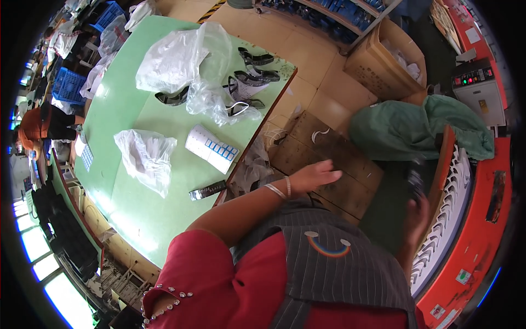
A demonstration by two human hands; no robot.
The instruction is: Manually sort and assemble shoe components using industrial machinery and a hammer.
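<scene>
My left hand (316,176) is over the floor beside the green table's edge, empty, its fingers loosely extended. A white band circles that wrist. At the right, my right hand (417,220) grips a dark, glossy piece (415,178); motion blurs it, so its exact kind cannot be made out. That hand is close to a row of white curved pieces (446,203) along the red machine. On the green table (104,137), black curved pieces (255,77) lie near the far right corner, and another black piece (208,190) rests at the near edge.
Clear plastic bags (170,60) and a printed paper sheet (211,149) lie on the table. Beyond my right hand are a green cloth sack (392,129), a cardboard box (383,63) and the red machine (482,230). Another person (38,126) bends at the far left.
</scene>
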